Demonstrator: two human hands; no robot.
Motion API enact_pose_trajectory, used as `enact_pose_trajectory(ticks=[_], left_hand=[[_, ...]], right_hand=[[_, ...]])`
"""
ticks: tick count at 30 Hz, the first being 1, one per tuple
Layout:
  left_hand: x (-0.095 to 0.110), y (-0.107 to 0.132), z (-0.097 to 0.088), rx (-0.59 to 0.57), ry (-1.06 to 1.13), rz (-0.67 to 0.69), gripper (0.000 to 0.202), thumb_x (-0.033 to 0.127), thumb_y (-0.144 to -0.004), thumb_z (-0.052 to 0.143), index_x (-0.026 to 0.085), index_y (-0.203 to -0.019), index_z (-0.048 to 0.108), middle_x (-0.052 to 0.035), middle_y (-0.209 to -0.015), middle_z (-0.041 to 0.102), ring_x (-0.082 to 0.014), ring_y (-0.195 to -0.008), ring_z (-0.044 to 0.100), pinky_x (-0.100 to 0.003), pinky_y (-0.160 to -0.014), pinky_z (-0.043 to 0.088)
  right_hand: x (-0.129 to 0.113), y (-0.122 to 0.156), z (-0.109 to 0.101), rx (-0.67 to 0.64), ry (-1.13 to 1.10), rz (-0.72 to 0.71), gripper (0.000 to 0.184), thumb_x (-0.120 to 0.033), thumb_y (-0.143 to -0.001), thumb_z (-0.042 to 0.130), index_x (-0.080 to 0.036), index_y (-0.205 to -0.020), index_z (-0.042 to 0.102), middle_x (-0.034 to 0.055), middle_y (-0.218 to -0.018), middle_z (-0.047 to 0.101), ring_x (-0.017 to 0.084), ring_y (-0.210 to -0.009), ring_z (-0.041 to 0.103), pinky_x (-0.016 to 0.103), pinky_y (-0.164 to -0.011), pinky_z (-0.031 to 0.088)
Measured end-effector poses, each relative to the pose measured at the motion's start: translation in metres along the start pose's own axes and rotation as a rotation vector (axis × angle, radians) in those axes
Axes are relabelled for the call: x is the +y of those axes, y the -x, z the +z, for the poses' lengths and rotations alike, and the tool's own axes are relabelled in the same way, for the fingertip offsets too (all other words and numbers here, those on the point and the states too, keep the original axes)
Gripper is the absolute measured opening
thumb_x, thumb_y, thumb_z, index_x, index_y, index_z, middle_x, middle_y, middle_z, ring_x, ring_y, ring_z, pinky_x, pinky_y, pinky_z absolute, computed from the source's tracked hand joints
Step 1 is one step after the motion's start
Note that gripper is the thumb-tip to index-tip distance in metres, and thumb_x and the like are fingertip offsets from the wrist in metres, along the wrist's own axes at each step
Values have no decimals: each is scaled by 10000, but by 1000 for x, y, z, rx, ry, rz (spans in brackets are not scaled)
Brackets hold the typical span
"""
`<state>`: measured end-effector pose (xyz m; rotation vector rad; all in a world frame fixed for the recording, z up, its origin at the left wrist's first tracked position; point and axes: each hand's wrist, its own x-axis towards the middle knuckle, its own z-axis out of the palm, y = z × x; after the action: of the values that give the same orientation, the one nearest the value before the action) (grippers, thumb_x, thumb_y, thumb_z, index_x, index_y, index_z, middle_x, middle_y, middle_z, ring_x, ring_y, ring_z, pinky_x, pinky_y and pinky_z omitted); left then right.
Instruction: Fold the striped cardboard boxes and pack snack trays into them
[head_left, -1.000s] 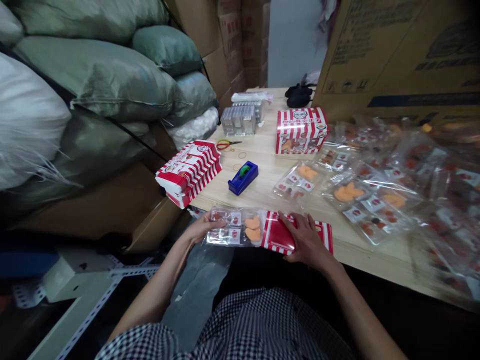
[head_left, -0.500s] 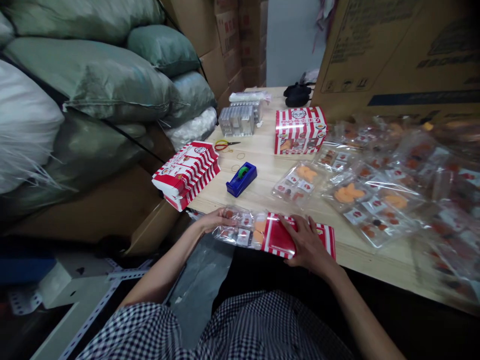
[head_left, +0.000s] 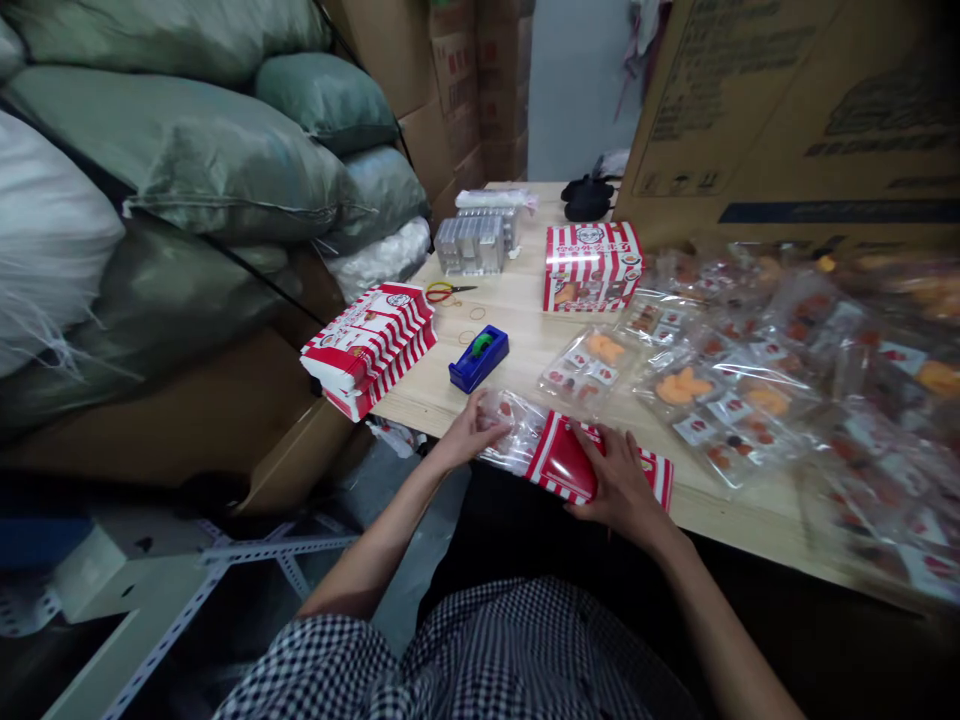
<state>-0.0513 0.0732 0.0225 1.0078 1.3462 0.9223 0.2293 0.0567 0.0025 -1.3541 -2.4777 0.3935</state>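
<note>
On my side of the blue tape dispenser [head_left: 480,357], my left hand [head_left: 474,436] clamps the clear packet [head_left: 521,428] between thumb and fingers at the end of the striped carton [head_left: 559,458], which my right hand [head_left: 619,482] grips across, probably to steady it.

In dim, cool light, a pale wall [head_left: 566,90] stands beyond a wood-grained table [head_left: 517,300], between stacked brown cartons [head_left: 502,80] and 1 large printed carton [head_left: 750,130], while bulging sacks [head_left: 240,150] are piled at left, a perforated metal frame [head_left: 169,630] below them, near gray floor [head_left: 367,500].
</note>
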Motion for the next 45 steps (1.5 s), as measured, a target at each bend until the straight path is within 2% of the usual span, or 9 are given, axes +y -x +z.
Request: enact_pose_trajectory(ticks=[8,15,20,23,27,31,38,42,45], left_hand=[[43,32,1,-113,54,126,672,355,-800,758,240,-1423,534,-72,-1318,651,-223,-1054,663,-251,-833,530],[46,17,19,-278,-2,135,546,325,-748,808,213,-1252,631,-81,-1121,726,-229,-968,688,-268,-821,520],[27,22,45,-306,-143,258,352,360,-859,703,197,-1170,716,-92,-1210,714,-269,-1146,639,-323,-968,492],[21,34,61,-420,-206,287,321,353,-941,594,222,-1208,714,-88,-1268,701,-282,-1222,609,-406,-1044,466],[20,47,80,-540,-411,521,285,296,-958,581,271,-1197,733,-67,-1382,637,-275,-1471,349,-528,-1231,189],[9,49,94,-559,-479,548,287,334,-950,599,291,-1202,730,-68,-1490,532,-268,-1514,245,-532,-1240,139],[2,50,99,-531,-495,586,237,356,-936,621,279,-1106,766,-85,-1369,606,-258,-1448,324,-475,-1211,217],[19,51,97,-540,-529,652,227,306,-969,568,282,-1091,758,-70,-1115,720,-230,-1315,476,-424,-1155,307],[28,53,91,-520,-522,667,226,292,-970,566,275,-1116,738,-75,-1125,725,-235,-1253,531,-421,-1129,334]], right_hand=[[-69,37,-28,231,-119,278,1277,-558,-598,879,-310,-1602,131,210,-1479,371,510,-1349,358,695,-1086,287],[-31,72,-22,-57,-1158,376,837,-534,-912,606,-365,-1592,149,70,-1444,567,288,-1218,623,489,-944,558],[-48,94,-3,63,-1482,463,891,-449,-898,676,-375,-1591,120,66,-1511,512,272,-1283,591,497,-1031,515],[-58,106,-3,171,-1459,515,913,-414,-897,691,-382,-1591,98,71,-1514,509,267,-1279,595,509,-1056,497],[-50,107,-17,180,-1352,501,903,-431,-900,674,-349,-1594,103,86,-1545,465,274,-1316,560,513,-1086,469],[-34,100,-23,194,-1244,488,818,-459,-903,645,-315,-1569,193,112,-1472,526,274,-1235,613,467,-1002,538],[-15,90,-29,295,-925,327,451,-413,-929,621,-278,-1351,536,91,-1380,571,276,-1300,536,426,-1099,433],[-4,85,-42,188,-756,303,295,-430,-891,677,-263,-1134,672,61,-1111,680,261,-1026,652,375,-915,528],[-1,85,-45,160,-781,364,310,-460,-868,697,-245,-1090,678,22,-920,681,214,-801,644,314,-716,537]])
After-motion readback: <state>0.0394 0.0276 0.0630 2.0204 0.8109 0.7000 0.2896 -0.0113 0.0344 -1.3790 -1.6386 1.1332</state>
